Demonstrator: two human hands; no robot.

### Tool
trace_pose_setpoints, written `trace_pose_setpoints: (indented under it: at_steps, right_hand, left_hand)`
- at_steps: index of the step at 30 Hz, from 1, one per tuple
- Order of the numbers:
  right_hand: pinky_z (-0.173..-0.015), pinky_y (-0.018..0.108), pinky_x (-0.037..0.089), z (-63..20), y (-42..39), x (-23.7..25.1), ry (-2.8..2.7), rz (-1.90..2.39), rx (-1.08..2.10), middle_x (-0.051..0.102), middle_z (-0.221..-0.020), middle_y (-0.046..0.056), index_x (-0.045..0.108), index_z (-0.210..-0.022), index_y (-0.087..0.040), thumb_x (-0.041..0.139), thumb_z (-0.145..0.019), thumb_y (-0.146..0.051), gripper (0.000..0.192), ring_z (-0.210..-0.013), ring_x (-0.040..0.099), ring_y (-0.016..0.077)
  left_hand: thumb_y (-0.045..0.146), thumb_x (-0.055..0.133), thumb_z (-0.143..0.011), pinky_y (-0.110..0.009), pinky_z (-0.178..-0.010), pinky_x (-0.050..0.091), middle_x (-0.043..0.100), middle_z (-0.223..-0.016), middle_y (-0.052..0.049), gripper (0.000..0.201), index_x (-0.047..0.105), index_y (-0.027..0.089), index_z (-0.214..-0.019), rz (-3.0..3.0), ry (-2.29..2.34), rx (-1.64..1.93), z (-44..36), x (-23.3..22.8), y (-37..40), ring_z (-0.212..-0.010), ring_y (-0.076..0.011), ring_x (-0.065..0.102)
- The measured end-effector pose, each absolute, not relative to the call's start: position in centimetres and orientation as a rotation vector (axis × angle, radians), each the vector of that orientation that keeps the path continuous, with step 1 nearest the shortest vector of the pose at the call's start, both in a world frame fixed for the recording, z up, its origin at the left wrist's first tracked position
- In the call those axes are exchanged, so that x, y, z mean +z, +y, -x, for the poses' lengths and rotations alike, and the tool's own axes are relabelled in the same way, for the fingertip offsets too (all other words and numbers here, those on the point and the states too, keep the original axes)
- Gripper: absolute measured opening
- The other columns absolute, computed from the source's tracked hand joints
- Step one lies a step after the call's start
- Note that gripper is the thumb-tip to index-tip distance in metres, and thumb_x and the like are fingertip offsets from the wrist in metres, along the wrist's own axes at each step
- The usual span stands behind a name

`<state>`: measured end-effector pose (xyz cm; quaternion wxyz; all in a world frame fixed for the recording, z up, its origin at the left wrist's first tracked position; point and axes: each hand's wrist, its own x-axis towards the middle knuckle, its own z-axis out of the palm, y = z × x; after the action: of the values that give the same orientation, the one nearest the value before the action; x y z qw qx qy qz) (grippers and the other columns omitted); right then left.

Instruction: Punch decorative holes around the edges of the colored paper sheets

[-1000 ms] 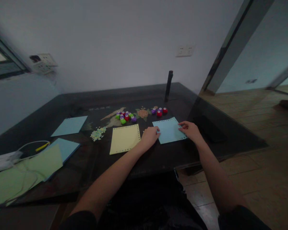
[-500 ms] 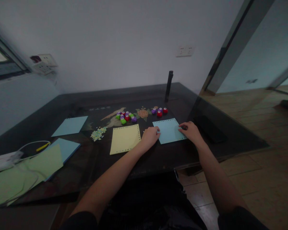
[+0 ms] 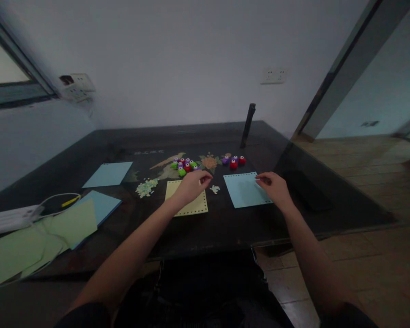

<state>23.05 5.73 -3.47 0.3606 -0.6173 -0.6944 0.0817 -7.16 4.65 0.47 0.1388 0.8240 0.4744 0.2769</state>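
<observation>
A light-blue sheet [image 3: 245,190] with small holes along its edges lies flat on the dark table. At its upper right corner is my right hand [image 3: 276,189], thumb and fingers drawn together; what they hold, if anything, is hidden. My left hand [image 3: 191,186] hovers over a yellow sheet [image 3: 194,208], also holed along its edges, and covers part of it. Its fingertips are pinched, and anything between them is too small to make out. Between the two sheets sits a little heap of pale paper bits [image 3: 214,189]. A larger heap of pale green bits [image 3: 146,187] lies left of the yellow sheet.
Small red, green and purple pieces with white dots [image 3: 187,167] cluster behind the yellow sheet; several more [image 3: 233,164] sit behind the blue one. A black upright stick [image 3: 248,125], a dark flat object [image 3: 307,191], blue paper [image 3: 108,174] and a white power strip [image 3: 12,220] surround them.
My left hand has left the blue sheet's left edge and moved left and up over the yellow sheet, uncovering the small heap. My right hand stays by the blue sheet's right side.
</observation>
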Motion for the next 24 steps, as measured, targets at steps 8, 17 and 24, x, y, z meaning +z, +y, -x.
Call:
trace_pose_setpoints:
  at_steps: [8, 17, 24]
  right_hand:
    - [-0.071, 0.031, 0.043, -13.7, 6.1, 1.0, -1.996, 1.244, 0.332, 0.067, -0.086, 0.005, 0.068, -0.085, -0.020, 0.055, -0.079, -0.023, 0.014, -0.075, 0.058, 0.0180]
    - [-0.083, 0.037, 0.043, -4.4, 9.6, -1.9, -2.460, 1.346, 0.227, 0.064, -0.105, 0.012, 0.066, -0.101, -0.017, 0.060, -0.081, -0.033, 0.026, -0.100, 0.056, 0.0265]
    - [-0.091, 0.041, 0.038, -4.5, 9.9, -4.4, -2.591, 1.257, 0.037, 0.058, -0.114, 0.017, 0.059, -0.114, -0.013, 0.061, -0.078, -0.049, 0.051, -0.112, 0.046, 0.0306]
  left_hand:
    - [0.022, 0.049, -0.082, -0.031, -0.075, 0.047, 0.067, -0.093, -0.006, 0.020, 0.066, 0.019, -0.092, -2.222, 1.800, 0.893, 18.2, -2.2, 6.2, -0.080, -0.0180, 0.060]
    - [0.028, 0.054, -0.080, -0.035, -0.091, 0.043, 0.060, -0.103, -0.008, 0.023, 0.061, 0.021, -0.101, -2.336, 1.768, 0.669, 19.2, -3.7, 6.2, -0.102, -0.0221, 0.055]
    - [0.041, 0.064, -0.072, -0.036, -0.094, 0.040, 0.057, -0.111, -0.011, 0.050, 0.057, 0.017, -0.115, -2.377, 1.751, 0.513, 18.7, -4.0, 5.7, -0.105, -0.0250, 0.053]
